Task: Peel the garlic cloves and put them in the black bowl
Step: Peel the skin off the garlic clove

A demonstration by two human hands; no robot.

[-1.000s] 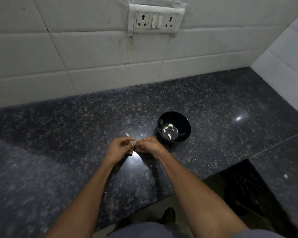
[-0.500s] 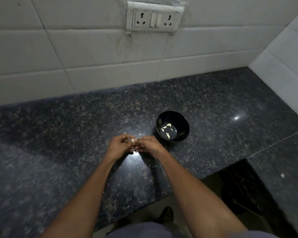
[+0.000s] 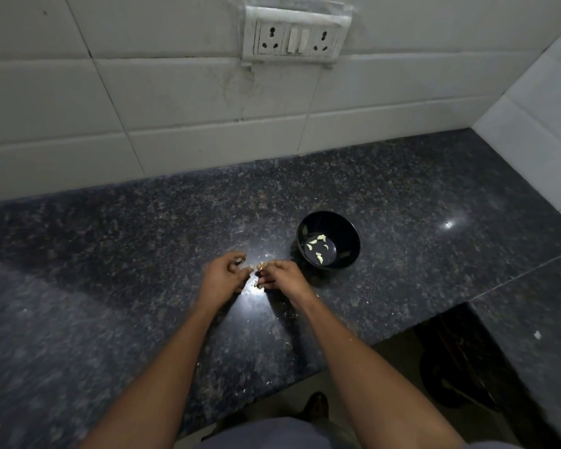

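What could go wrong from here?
1. The clove is tiny, pinched between the fingertips of the left hand and right hand; it may slip onto the speckled counter, where bits are hard to spot.
2. Skin flakes lie near the bowl; some could get in with the peeled cloves.

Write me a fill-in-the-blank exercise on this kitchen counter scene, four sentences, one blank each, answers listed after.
1. The peeled garlic cloves lie inside the ____ bowl.
2. The bowl stands on the counter to the ____ of the right hand.
3. The left hand and the right hand meet at their ____, around a small piece between them.
4. The socket plate on the wall carries ____ sockets.

Missing words: black; right; fingers; two
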